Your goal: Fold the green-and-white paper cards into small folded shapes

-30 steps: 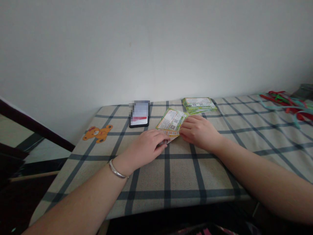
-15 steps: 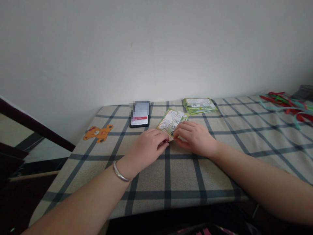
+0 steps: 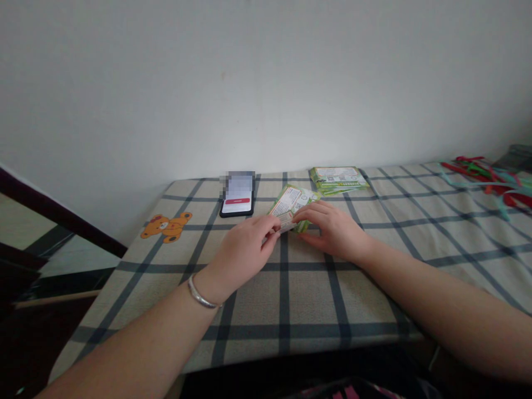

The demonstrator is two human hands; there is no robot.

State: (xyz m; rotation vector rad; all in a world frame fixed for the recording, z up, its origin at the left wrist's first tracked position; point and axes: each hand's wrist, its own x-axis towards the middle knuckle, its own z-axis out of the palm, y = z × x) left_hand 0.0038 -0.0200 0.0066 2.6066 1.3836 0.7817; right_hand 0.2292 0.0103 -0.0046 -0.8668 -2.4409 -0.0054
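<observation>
A green and white printed leaflet (image 3: 286, 200) lies at a slant on the checked cloth, its near edge turned up and over in a fold. My left hand (image 3: 248, 244), with a silver bangle at the wrist, pinches the left end of that fold between thumb and fingers. On the right side of the leaflet, the curled fingers of my right hand (image 3: 332, 228) press at the fold, with the thumb lower down near the close edge. Fingers cover part of the print. Behind the right hand lies a stack of similar leaflets (image 3: 338, 176).
A phone (image 3: 238, 204) with a lit screen lies left of the leaflet. Farther left is an orange bear figure (image 3: 166, 227) on the checked tablecloth (image 3: 257, 310). Red, green and pale blue ribbons (image 3: 490, 180) lie at the far right. A white wall (image 3: 266, 88) stands behind the table.
The leaflet's near edge has been turned up and over into a fold. My left hand has shifted slightly left and up with it; my right fingers have moved up a little, the thumb now apart.
</observation>
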